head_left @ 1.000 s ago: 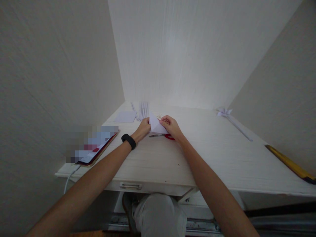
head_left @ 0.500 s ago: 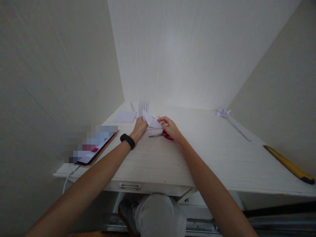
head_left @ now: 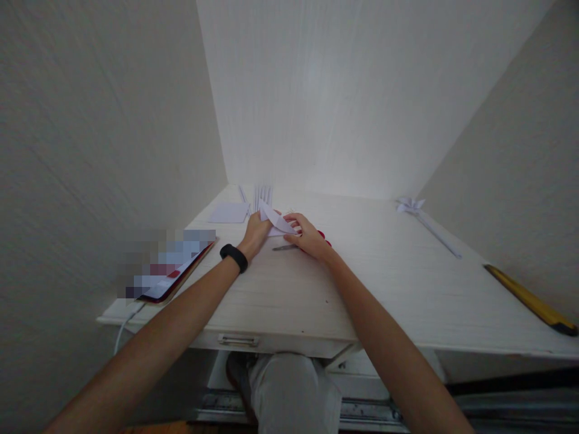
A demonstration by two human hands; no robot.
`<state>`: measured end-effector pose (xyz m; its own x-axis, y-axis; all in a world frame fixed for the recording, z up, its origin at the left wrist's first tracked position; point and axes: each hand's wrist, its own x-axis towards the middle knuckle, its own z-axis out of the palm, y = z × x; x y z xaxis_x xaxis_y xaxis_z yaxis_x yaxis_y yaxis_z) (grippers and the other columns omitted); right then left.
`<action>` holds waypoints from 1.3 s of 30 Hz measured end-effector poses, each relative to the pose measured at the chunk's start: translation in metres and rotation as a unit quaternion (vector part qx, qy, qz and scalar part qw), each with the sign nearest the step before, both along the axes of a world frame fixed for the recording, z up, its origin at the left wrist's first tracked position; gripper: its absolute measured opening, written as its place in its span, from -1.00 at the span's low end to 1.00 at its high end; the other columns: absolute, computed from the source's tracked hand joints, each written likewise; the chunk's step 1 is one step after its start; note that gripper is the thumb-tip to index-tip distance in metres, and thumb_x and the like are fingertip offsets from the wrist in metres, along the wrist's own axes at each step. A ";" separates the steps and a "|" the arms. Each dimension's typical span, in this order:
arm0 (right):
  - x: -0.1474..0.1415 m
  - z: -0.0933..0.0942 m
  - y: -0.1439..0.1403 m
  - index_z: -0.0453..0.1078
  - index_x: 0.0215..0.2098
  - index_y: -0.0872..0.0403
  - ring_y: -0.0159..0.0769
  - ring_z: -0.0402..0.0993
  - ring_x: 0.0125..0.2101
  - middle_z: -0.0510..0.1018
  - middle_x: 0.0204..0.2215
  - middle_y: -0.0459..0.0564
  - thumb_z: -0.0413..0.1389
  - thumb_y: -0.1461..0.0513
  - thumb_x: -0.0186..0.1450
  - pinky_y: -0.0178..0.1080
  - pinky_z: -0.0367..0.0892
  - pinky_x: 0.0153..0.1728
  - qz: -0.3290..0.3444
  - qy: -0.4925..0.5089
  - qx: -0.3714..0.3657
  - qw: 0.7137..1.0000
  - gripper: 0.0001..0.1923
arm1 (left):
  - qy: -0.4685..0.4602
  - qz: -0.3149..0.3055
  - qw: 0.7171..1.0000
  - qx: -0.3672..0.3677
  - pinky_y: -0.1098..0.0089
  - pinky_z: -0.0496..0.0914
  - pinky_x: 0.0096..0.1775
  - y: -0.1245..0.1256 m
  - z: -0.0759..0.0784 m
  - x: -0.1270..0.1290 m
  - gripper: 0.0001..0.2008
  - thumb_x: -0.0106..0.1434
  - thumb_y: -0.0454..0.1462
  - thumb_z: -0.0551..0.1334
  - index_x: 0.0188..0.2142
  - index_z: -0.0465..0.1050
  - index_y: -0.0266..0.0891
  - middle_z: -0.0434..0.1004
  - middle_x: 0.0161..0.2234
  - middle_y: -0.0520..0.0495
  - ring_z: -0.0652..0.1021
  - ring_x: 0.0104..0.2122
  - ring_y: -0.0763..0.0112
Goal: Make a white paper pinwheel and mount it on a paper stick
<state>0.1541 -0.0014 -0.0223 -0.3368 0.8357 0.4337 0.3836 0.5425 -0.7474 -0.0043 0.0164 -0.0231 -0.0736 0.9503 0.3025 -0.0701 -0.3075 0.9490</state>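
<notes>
The left hand (head_left: 257, 231) grips the white, folded, pointed paper piece (head_left: 277, 220) by one end — probably to steady it — while the right hand (head_left: 309, 237) curves loosely at the other; whether it pinches, I cannot tell. The paper lies between both hands, red-handled metal scissors (head_left: 283, 248) partly hidden beneath the right.

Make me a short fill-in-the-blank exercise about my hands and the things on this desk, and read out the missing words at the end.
1. The left hand holds a folded paper sheet whose colour is ____.
2. The right hand partly covers the metal-bladed scissors, whose handles are ____.
3. A black band circles the ____ wrist.
4. A long yellow object with a black end lies toward the ____ side of the white desk.

Missing words: white; red; left; right.
</notes>
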 end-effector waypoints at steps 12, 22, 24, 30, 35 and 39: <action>0.001 0.003 0.008 0.37 -0.23 0.09 -0.33 0.39 -0.31 0.48 -0.34 -0.04 0.05 0.21 0.18 -0.27 0.33 -0.27 -0.060 0.028 0.019 0.998 -0.79 | -0.006 -0.026 0.998 -0.051 0.33 0.39 -0.27 -0.003 0.001 0.001 -0.66 -0.06 -0.22 0.36 -0.28 0.51 -0.38 0.58 -0.28 -0.22 0.53 -0.37 0.30; 0.006 0.012 0.003 0.43 -0.22 0.15 -0.25 0.43 -0.31 0.56 -0.29 0.07 0.06 0.16 0.19 -0.21 0.32 -0.26 -0.127 0.020 0.016 0.992 -0.73 | 0.030 -0.090 0.994 -0.059 0.26 0.42 -0.23 -0.002 -0.003 0.003 -0.53 -0.08 -0.14 0.40 -0.20 0.50 -0.39 0.58 -0.20 -0.28 0.56 -0.31 0.22; 0.006 0.012 0.004 0.44 -0.24 0.16 -0.24 0.44 -0.32 0.57 -0.30 0.08 0.08 0.15 0.18 -0.21 0.32 -0.27 -0.138 0.023 0.007 0.990 -0.73 | 0.027 -0.094 0.993 -0.063 0.26 0.43 -0.24 -0.003 -0.002 0.004 -0.54 -0.08 -0.15 0.40 -0.21 0.50 -0.40 0.57 -0.20 -0.29 0.56 -0.32 0.22; 0.006 0.012 0.006 0.44 -0.34 0.16 -0.30 0.39 -0.41 0.55 -0.40 0.03 0.08 0.15 0.16 -0.25 0.29 -0.36 -0.155 0.026 0.002 0.988 -0.77 | 0.030 -0.119 0.991 -0.056 0.26 0.43 -0.23 -0.003 -0.002 0.003 -0.53 -0.05 -0.13 0.39 -0.18 0.49 -0.38 0.57 -0.18 -0.27 0.56 -0.30 0.23; 0.009 0.010 0.009 0.42 -0.42 0.16 -0.32 0.35 -0.46 0.53 -0.47 -0.01 0.10 0.13 0.13 -0.26 0.27 -0.40 -0.177 0.044 -0.004 0.983 -0.77 | 0.021 -0.129 0.991 -0.040 0.26 0.42 -0.20 -0.007 0.002 0.003 -0.58 -0.05 -0.20 0.38 -0.20 0.47 -0.36 0.57 -0.18 -0.24 0.55 -0.29 0.26; 0.010 0.006 0.012 0.44 -0.36 0.15 -0.28 0.41 -0.41 0.56 -0.39 0.04 0.11 0.14 0.12 -0.24 0.31 -0.37 -0.162 0.099 -0.024 0.981 -0.76 | -0.004 -0.147 0.989 -0.028 0.25 0.41 -0.19 -0.011 0.006 0.005 -0.60 -0.06 -0.24 0.37 -0.19 0.45 -0.34 0.56 -0.19 -0.21 0.54 -0.27 0.27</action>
